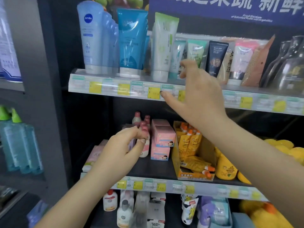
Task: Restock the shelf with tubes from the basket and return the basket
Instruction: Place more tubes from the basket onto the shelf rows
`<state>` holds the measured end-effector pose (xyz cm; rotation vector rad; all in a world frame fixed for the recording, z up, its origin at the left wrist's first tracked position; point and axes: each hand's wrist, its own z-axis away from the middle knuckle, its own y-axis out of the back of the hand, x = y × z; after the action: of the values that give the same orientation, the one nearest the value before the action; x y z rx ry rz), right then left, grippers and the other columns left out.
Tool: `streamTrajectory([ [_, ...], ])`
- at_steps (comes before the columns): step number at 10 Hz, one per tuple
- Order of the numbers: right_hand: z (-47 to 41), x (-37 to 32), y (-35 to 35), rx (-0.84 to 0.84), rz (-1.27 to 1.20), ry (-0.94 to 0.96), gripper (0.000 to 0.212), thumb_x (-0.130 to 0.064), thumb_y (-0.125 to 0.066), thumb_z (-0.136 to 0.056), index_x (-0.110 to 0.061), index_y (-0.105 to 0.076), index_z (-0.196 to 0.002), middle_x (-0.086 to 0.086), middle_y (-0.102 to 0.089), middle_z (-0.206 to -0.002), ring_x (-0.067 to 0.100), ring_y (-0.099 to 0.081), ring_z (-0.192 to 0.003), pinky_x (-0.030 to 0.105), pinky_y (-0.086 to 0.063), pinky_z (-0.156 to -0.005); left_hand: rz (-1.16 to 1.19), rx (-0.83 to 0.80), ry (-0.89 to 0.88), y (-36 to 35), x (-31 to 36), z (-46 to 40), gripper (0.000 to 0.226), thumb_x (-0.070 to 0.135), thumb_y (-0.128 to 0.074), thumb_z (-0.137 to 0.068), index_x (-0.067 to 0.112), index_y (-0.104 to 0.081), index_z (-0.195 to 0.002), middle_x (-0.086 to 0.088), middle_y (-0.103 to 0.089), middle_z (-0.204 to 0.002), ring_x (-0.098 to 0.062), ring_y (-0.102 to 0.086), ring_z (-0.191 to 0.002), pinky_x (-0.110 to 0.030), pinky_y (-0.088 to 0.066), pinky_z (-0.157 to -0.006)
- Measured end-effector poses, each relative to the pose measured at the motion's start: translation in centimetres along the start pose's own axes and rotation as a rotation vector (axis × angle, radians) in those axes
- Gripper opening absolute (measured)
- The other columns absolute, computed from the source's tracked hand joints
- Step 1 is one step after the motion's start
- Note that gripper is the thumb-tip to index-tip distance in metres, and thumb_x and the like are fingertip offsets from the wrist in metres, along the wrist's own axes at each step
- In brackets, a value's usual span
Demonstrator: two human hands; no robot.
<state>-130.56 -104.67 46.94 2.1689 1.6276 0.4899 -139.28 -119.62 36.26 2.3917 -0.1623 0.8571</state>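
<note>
1. I am reaching my right hand (199, 94) up in front of the top shelf (115, 87), fingers spread and relaxed, gripping nothing, its fingertips lying before the small tubes (196, 51).
2. I am holding my left hand (121, 149) lower, in front of the middle shelf (156, 171), fingers loosely curled near the pink-capped bottles (144, 129); I cannot tell whether it is touching them.
3. Tubes are standing upright on their caps along the top shelf: pale blue tubes (92, 41), a teal tube (131, 41), a white-and-green tube (162, 46), then the small ones, including a dark navy tube (216, 58).
4. No basket is showing.
</note>
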Motion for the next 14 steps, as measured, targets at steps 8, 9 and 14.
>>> streamTrajectory([
  [8, 41.1, -0.5, -15.0, -0.986, -0.146, 0.000, 0.058, -0.030, -0.078, -0.066, -0.006, -0.057, -0.115, 0.010, -0.066, -0.101, 0.030, -0.063, -0.092, 0.054, -0.044, -0.094, -0.406, -0.582, 0.499, -17.3, -18.8, 26.7, 0.015, 0.013, -0.051, -0.086, 0.003, -0.063, -0.084, -0.016, -0.063, -0.084, -0.033, -0.060, -0.084, -0.037, -0.048, -0.069],
  [9, 44.5, -0.4, -15.7, -1.059, -0.178, -0.047, 0.058, -0.026, -0.074, -0.070, -0.005, -0.055, -0.121, 0.012, -0.064, -0.109, 0.032, -0.061, -0.099, 0.055, -0.038, -0.099, -0.432, -0.716, 0.726, -19.5, -21.6, 31.3, 0.018, 0.014, -0.048, -0.090, 0.002, -0.061, -0.093, -0.019, -0.064, -0.084, -0.033, -0.060, -0.076, -0.038, -0.050, -0.064],
  [14, 53.2, -0.4, -17.1, -1.179, -0.257, -0.166, 0.051, -0.014, -0.066, -0.075, -0.003, -0.052, -0.123, 0.014, -0.063, -0.111, 0.034, -0.060, -0.102, 0.057, -0.034, -0.102, -0.423, -0.851, 1.468, -26.7, -30.1, 43.7, 0.031, 0.014, -0.045, -0.095, 0.001, -0.056, -0.121, -0.020, -0.058, -0.122, -0.036, -0.055, -0.112, -0.039, -0.046, -0.092],
])
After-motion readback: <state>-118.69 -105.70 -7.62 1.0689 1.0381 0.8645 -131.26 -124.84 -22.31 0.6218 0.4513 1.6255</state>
